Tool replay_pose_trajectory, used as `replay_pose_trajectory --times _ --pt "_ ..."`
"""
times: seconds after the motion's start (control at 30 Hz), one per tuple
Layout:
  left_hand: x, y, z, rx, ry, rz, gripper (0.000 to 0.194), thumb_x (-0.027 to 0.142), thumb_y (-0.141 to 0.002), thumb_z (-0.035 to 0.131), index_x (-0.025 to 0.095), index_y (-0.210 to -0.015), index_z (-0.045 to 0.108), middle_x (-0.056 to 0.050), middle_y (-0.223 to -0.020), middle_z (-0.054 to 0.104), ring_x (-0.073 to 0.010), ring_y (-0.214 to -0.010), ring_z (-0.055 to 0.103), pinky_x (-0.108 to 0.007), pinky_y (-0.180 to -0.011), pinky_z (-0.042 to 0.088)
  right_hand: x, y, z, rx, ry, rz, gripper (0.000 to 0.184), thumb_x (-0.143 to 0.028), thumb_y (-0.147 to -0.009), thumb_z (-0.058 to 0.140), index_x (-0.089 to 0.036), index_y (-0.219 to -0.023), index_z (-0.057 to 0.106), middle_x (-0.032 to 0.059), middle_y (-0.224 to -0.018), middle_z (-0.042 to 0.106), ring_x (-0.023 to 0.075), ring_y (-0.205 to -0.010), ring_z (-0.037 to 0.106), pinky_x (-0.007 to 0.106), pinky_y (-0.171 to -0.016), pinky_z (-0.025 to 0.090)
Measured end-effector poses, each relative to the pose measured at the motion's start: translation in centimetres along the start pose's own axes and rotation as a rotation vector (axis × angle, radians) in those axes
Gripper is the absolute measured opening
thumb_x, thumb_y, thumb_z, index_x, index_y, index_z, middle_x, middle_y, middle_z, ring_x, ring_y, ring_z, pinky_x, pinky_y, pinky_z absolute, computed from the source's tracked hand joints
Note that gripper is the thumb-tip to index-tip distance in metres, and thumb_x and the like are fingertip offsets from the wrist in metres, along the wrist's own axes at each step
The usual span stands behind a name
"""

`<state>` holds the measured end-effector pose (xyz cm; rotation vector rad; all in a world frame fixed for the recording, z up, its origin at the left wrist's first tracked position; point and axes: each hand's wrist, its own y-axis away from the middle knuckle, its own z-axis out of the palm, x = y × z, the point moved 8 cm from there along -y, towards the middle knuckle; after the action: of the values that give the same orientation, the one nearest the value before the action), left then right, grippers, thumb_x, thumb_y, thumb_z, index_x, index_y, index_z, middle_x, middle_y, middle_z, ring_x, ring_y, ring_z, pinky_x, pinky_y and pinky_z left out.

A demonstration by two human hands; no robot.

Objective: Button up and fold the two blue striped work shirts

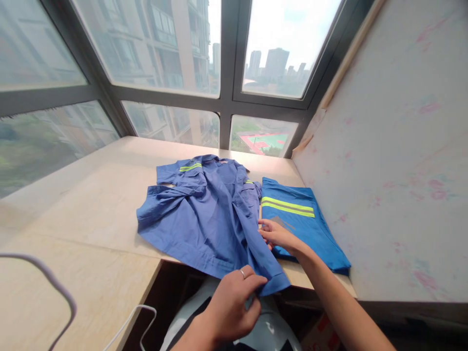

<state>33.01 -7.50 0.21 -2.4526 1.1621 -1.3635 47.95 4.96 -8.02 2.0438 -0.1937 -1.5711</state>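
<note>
A blue-purple work jacket point(208, 219) with yellow-green reflective strips lies spread and wrinkled on the light ledge, its collar toward the window. Its lower hem hangs a little over the front edge. My left hand point(236, 302), with a ring on one finger, pinches the hem near the jacket's lower right corner. At the jacket's right side is my right hand point(276, 234), fingers stretched and apart; whether they touch the cloth I cannot tell. Beside it, folded flat, lies a brighter blue garment point(292, 195) with a yellow-green and grey band. My right forearm covers part of it.
The ledge point(91, 195) runs under large windows with dark grey frames point(226, 73). A patterned wall point(395, 170) rises on the right. White cables point(54, 282) curve over the lower left. Below the ledge's front edge there is a dark recess.
</note>
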Motion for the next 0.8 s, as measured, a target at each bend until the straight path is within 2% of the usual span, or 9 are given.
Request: replay_pose_trajectory --times 0.1,0.17,0.3,0.37,0.43,0.5,0.57,0.7,0.8 --pt "-0.1 0.7 2.6 -0.278 -0.003 0.045 0.041 0.014 -0.080 0.059 0.019 -0.120 0.058 -0.007 -0.100 0.068 -0.0205 -0.087 0.064 -0.030 -0.075 0.054 -1.1 -0.3 1.2 -0.044 0.104 -0.003 0.068 -0.023 -0.079 0.066 -0.008 -0.140 0.038 -0.0073 -0.061 0.053 0.0096 -0.049 0.051 0.018 -0.040 0.039" --pt "-1.2 0.9 2.0 -0.266 0.014 0.039 0.043 0.019 -0.085 0.060 0.019 -0.127 0.055 -0.010 -0.113 0.067 -0.0217 -0.102 0.064 -0.032 -0.088 0.054 -1.7 -0.3 1.0 -0.046 0.137 -0.023 0.062 -0.022 -0.076 0.064 -0.007 -0.133 0.045 -0.0093 -0.055 0.049 0.0091 -0.045 0.049 0.018 -0.039 0.036" --pt "-7.6 0.9 -3.6 -0.014 -0.166 -0.163 0.036 0.025 -0.096 0.047 0.019 -0.130 0.055 -0.012 -0.127 0.063 -0.0212 -0.118 0.059 -0.036 -0.102 0.048 -2.8 -0.1 -2.1 0.102 0.123 -0.095 0.035 -0.026 -0.074 0.059 -0.011 -0.105 0.060 -0.0083 -0.052 0.048 0.0071 -0.041 0.044 0.018 -0.040 0.034" --pt "-11.9 1.5 -5.9 -0.029 -0.412 -0.336 0.040 0.028 -0.096 0.047 0.015 -0.132 0.057 -0.017 -0.134 0.059 -0.0275 -0.128 0.053 -0.044 -0.108 0.043 -3.6 0.2 -4.5 0.265 0.085 -0.152 0.029 -0.027 -0.072 0.058 -0.012 -0.097 0.062 -0.0069 -0.056 0.051 0.0068 -0.042 0.045 0.018 -0.041 0.036" --pt "-16.0 3.0 -7.9 -0.089 -0.694 -0.601 0.053 0.036 -0.092 0.056 0.007 -0.136 0.054 -0.023 -0.145 0.048 -0.0388 -0.140 0.039 -0.055 -0.113 0.033 -4.5 0.5 -6.6 0.408 0.077 -0.212 0.026 -0.029 -0.072 0.058 -0.014 -0.092 0.063 -0.0056 -0.058 0.054 0.0077 -0.044 0.048 0.019 -0.042 0.039" --pt "-18.2 5.1 -9.1 -0.128 -0.890 -0.838 0.068 0.047 -0.092 0.056 0.004 -0.143 0.047 -0.026 -0.152 0.037 -0.0457 -0.143 0.028 -0.065 -0.111 0.028 -5.4 0.5 -7.9 0.489 0.125 -0.255 0.022 -0.031 -0.072 0.059 -0.014 -0.085 0.063 -0.0037 -0.058 0.056 0.0097 -0.046 0.052 0.020 -0.044 0.044" --pt "-18.2 6.6 -9.1 -0.155 -0.990 -0.959 0.074 0.055 -0.094 0.048 0.006 -0.149 0.040 -0.024 -0.156 0.029 -0.0468 -0.144 0.025 -0.068 -0.108 0.028 -6.2 0.4 -8.6 0.544 0.212 -0.294 0.018 -0.030 -0.074 0.057 -0.015 -0.082 0.063 -0.0016 -0.059 0.059 0.0119 -0.048 0.056 0.021 -0.045 0.047" --pt "-15.8 7.9 -7.4 -0.224 -1.038 -0.978 0.072 0.057 -0.096 0.042 0.009 -0.150 0.039 -0.023 -0.157 0.028 -0.0459 -0.144 0.027 -0.067 -0.106 0.031 -7.5 0.0 -9.1 0.642 0.362 -0.330 0.016 -0.024 -0.079 0.053 -0.016 -0.087 0.064 0.0011 -0.071 0.066 0.0125 -0.050 0.062 0.020 -0.044 0.048" --pt "-15.0 8.2 -7.3 -0.220 -1.011 -0.954 0.069 0.056 -0.096 0.042 0.010 -0.148 0.044 -0.022 -0.156 0.032 -0.0434 -0.142 0.031 -0.064 -0.105 0.036 -7.0 -1.0 -8.5 0.558 0.412 -0.231 0.015 -0.022 -0.084 0.053 -0.016 -0.093 0.062 0.0009 -0.069 0.066 0.0116 -0.045 0.061 0.019 -0.042 0.047"
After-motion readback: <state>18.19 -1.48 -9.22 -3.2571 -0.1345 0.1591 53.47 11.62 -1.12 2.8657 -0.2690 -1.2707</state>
